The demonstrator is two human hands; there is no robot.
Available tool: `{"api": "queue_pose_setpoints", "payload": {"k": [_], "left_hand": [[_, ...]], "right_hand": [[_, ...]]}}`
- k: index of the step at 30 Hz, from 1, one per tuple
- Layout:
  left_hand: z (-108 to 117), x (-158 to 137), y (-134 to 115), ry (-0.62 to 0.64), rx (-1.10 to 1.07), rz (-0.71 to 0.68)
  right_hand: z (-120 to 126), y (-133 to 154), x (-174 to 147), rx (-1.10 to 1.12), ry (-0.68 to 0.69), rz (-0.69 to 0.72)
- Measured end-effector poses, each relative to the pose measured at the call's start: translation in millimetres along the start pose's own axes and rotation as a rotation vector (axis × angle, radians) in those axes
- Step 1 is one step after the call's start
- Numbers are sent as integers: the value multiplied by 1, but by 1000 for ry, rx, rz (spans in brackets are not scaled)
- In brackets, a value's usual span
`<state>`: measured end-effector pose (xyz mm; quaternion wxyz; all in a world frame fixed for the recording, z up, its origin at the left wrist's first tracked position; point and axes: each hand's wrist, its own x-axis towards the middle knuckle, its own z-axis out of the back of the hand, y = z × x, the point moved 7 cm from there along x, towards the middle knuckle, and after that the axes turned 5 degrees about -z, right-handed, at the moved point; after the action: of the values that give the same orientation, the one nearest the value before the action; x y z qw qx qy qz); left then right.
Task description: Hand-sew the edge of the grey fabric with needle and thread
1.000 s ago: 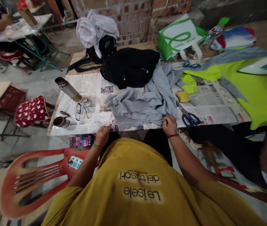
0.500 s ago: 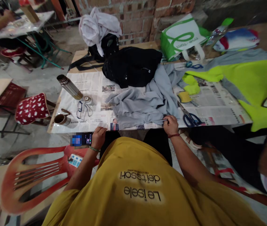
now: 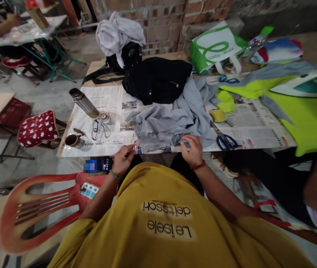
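A crumpled grey cloth point(image 3: 169, 123), apparently a garment, lies at the front edge of the newspaper-covered table point(image 3: 91, 98). My right hand point(image 3: 192, 149) is closed on the cloth's near edge, thumb and fingers pinching a fold. Left of the cloth, my left hand point(image 3: 122, 160) is at the table edge with thumb and fingers pressed together; what they hold, if anything, is too small to tell. Just left of that hand is a phone point(image 3: 104, 163) with a lit screen. Dark-handled scissors point(image 3: 225, 142) lie right of the cloth, near a yellow sponge-like piece point(image 3: 217, 115).
A steel flask point(image 3: 83, 102), a mug point(image 3: 74, 141) and glasses point(image 3: 98, 130) stand or lie at left. Behind are a black bag point(image 3: 158, 80) and a green-white bag point(image 3: 214, 48). An iron point(image 3: 300, 85) is over a yellow-green garment point(image 3: 309, 123); beside it a person sits.
My right hand has shifted left along the cloth's front edge, gathering a fold. My left hand has moved slightly right and its fingers pinch. At far right, the iron has moved away from me and leftward.
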<state>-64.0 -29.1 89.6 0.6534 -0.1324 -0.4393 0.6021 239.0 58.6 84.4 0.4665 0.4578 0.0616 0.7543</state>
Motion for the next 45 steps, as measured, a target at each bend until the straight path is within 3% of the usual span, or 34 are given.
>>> {"api": "queue_pose_setpoints", "payload": {"k": [3,6,11,15,21,23,31,35,41,45], "left_hand": [[-14,8,-14,46,-41,-61],[-24,10,-18,56,-93,-83],[-33,3,-14,66,-149,-32],[-30,0,-7,51,-126,-16],[-9,-3,50,-73,-63,171],[-10,-5,65,-51,-79,235],[-47,-24,52,428,97,162],[-50,-40,54,475,-94,360],[-59,-51,47,455,-598,839],[-65,-40,26,344,-900,902]], "right_hand": [[-36,39,-3,177,255,39],[-69,61,-14,189,449,80],[-108,74,-26,161,619,102],[-122,73,-33,122,666,79],[-109,52,-50,61,597,102],[-103,48,-52,76,546,86],[-80,31,-47,150,427,-7],[-61,12,-54,120,384,-70],[-58,16,-62,101,424,-28],[-58,37,-54,140,425,44]]}}
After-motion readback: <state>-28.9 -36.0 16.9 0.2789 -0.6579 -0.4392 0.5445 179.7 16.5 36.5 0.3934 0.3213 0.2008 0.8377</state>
